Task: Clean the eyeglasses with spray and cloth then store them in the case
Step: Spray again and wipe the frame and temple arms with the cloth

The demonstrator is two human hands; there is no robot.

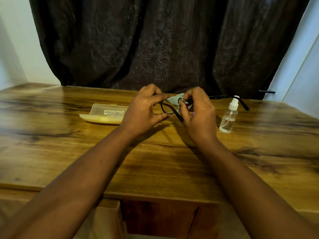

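A: Head view. Where are the eyeglasses (168,110)?

B: Above the bench (172,161), between 2 hands. Left hand (145,111) fingers pinch the frame rim; right hand (198,114) fingers pinch the cloth (174,99) over 1 lens. The frame's long axis runs left-right.

A: Surroundings?

B: Open case (103,116) lies left, nearer the left hand; spray bottle (228,116) stands right; dark curtain (164,40) behind.

The far lens of the eyeglasses (170,110) is hidden by the cloth (174,100); the case (103,116) print is unreadable.
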